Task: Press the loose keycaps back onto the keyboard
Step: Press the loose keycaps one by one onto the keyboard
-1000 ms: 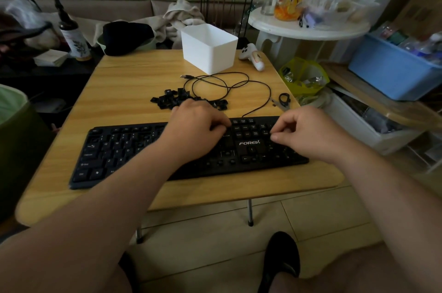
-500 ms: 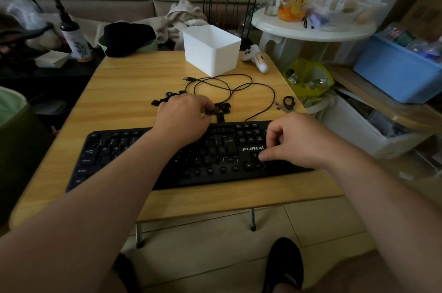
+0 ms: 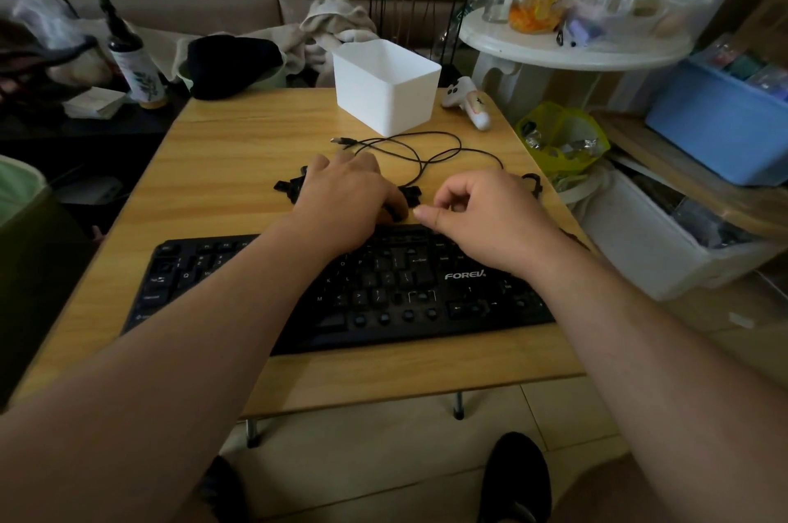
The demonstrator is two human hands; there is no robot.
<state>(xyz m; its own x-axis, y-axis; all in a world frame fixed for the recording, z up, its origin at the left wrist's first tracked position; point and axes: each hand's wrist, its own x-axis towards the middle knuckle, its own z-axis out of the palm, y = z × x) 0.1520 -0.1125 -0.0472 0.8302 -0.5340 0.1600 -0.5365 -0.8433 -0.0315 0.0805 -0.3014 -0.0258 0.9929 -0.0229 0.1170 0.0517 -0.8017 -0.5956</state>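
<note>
The left hand point(image 3: 347, 198) covers most of the loose keycaps point(image 3: 290, 187) just behind the keyboard point(image 3: 383, 292), pinching one dark keycap; the right hand point(image 3: 482, 215), beside it, curls closed, its contents indiscernible

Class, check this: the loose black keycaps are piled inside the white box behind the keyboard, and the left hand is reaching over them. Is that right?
Not quite. The head view shows the loose keycaps lying on the wooden table between the keyboard and the white box, not inside the box. The left hand is indeed reaching over them.
</note>
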